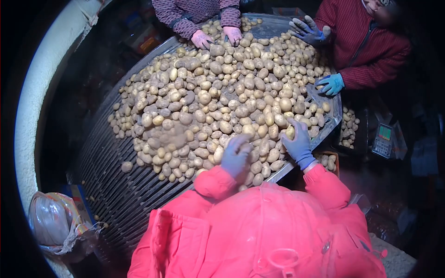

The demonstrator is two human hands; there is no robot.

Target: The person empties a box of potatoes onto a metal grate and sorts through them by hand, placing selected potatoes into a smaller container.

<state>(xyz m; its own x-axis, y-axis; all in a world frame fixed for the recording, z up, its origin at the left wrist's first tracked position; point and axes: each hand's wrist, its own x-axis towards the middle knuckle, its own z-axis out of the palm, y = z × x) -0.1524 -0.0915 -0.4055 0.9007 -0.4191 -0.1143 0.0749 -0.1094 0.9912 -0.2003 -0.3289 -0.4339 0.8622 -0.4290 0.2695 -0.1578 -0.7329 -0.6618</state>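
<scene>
Many loose potatoes (204,97) lie heaped on a slatted metal table (106,171). My left hand (235,156), in a blue-grey glove, rests over the near edge of the heap, fingers bent and apart, with no potato visibly gripped. To its right, my right hand (297,142), gloved alike, has its thumb and fingers around a yellowish potato (290,133) near the metal rim (280,173). The undersides of both hands are hidden.
Two people stand across the heap: one with pink gloves (232,35) on the potatoes, one with blue gloves (330,85), one hand raised. Potatoes fill containers (330,161) at right, near a device with a green screen (384,139). A white pipe (28,120) curves at left.
</scene>
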